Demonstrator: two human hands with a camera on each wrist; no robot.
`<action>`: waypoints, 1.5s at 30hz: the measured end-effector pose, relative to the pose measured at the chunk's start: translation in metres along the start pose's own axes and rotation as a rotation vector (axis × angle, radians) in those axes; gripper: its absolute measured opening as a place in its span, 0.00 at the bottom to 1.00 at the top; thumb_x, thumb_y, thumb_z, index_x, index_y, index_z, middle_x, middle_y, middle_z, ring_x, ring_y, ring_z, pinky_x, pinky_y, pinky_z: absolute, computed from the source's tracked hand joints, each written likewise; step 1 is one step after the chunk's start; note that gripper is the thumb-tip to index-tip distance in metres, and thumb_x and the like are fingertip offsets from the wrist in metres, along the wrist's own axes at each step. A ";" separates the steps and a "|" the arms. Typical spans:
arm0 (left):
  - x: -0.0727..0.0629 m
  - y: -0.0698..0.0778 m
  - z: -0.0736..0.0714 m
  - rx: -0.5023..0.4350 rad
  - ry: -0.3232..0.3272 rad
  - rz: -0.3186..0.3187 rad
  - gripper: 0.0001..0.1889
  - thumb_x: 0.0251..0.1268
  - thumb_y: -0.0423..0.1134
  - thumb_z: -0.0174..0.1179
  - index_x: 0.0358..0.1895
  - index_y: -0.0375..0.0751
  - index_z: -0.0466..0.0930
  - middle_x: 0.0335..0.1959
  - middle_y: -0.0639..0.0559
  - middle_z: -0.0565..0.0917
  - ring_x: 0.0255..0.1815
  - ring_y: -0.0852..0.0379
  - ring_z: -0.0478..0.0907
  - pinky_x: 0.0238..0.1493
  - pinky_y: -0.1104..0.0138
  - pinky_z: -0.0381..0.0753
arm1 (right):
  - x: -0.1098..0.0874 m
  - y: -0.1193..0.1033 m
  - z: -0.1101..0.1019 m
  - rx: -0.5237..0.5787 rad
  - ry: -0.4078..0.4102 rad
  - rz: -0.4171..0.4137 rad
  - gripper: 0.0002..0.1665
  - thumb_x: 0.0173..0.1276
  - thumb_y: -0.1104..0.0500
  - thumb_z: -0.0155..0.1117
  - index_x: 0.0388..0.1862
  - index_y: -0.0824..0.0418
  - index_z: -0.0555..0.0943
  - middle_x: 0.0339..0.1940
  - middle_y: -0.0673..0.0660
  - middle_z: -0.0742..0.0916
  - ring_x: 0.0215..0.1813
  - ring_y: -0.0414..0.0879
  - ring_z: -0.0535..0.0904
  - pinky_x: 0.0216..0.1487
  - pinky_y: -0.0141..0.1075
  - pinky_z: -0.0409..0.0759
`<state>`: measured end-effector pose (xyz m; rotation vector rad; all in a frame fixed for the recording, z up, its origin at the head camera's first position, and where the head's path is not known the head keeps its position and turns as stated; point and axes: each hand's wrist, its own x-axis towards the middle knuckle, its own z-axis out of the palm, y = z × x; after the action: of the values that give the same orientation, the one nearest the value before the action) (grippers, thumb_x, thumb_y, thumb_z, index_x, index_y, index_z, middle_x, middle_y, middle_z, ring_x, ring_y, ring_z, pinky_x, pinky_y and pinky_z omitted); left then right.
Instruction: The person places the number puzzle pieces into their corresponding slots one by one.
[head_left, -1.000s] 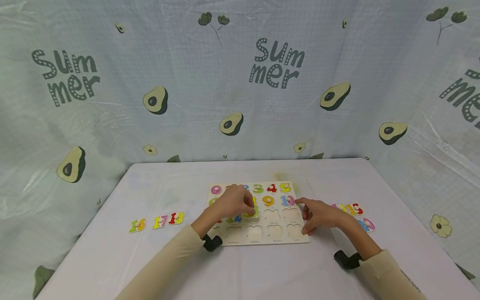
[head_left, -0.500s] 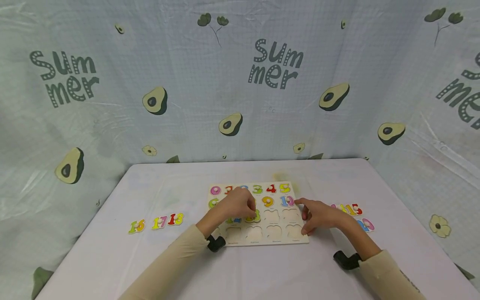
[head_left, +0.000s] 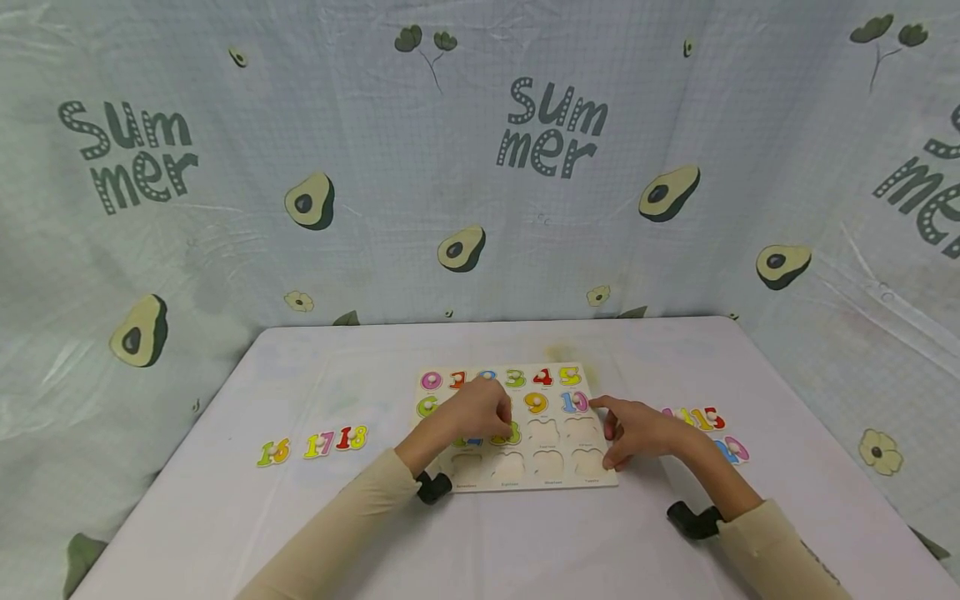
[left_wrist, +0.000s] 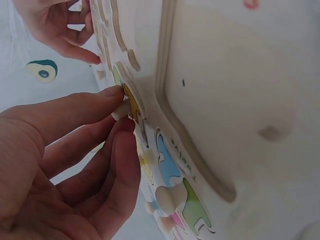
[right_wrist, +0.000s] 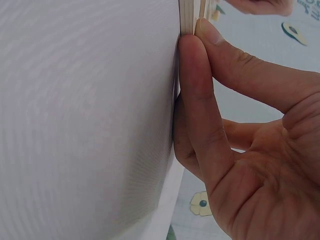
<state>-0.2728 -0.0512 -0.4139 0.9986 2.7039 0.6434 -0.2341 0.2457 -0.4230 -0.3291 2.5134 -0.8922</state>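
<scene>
A wooden number puzzle board lies mid-table, its upper rows holding coloured number pieces. My left hand pinches the small knob of the 13 piece between thumb and fingers. That piece sits at its place in the third row, partly covered by the hand in the head view. Beside it in the left wrist view is the blue and green 12 piece. At the board's right side, my right hand grips the edge with thumb and finger, its index fingertip near the 10 piece.
Left of the board lie the loose 16, 17 and 18 pieces. More loose pieces, including a red and yellow 15 and a blue and pink one, lie beyond the right hand, partly hidden by it.
My left hand has shifted slightly right and down, bringing the 13 piece lower onto its place in the board. My right hand has stayed at the board's edge.
</scene>
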 end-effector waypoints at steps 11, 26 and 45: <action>0.000 0.002 0.002 -0.009 -0.007 -0.026 0.08 0.61 0.36 0.72 0.24 0.43 0.88 0.22 0.57 0.85 0.25 0.62 0.73 0.29 0.72 0.73 | 0.001 0.000 0.000 -0.001 -0.002 -0.002 0.56 0.53 0.61 0.83 0.77 0.66 0.63 0.40 0.57 0.78 0.37 0.47 0.77 0.40 0.38 0.77; -0.008 -0.001 -0.004 -0.037 -0.022 -0.054 0.05 0.64 0.41 0.71 0.38 0.45 0.89 0.32 0.55 0.87 0.35 0.61 0.78 0.37 0.69 0.78 | -0.001 -0.001 -0.002 0.000 -0.001 -0.003 0.56 0.53 0.61 0.83 0.77 0.66 0.63 0.40 0.57 0.78 0.38 0.47 0.77 0.40 0.38 0.76; -0.065 -0.041 -0.048 -0.155 0.289 -0.192 0.14 0.62 0.40 0.73 0.49 0.38 0.87 0.34 0.51 0.86 0.36 0.57 0.80 0.39 0.65 0.79 | -0.002 -0.001 -0.002 0.002 -0.005 0.000 0.56 0.53 0.61 0.83 0.77 0.66 0.63 0.41 0.57 0.78 0.38 0.47 0.77 0.40 0.38 0.77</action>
<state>-0.2623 -0.1370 -0.3885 0.6412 2.8888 1.0081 -0.2329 0.2468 -0.4206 -0.3303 2.5083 -0.8925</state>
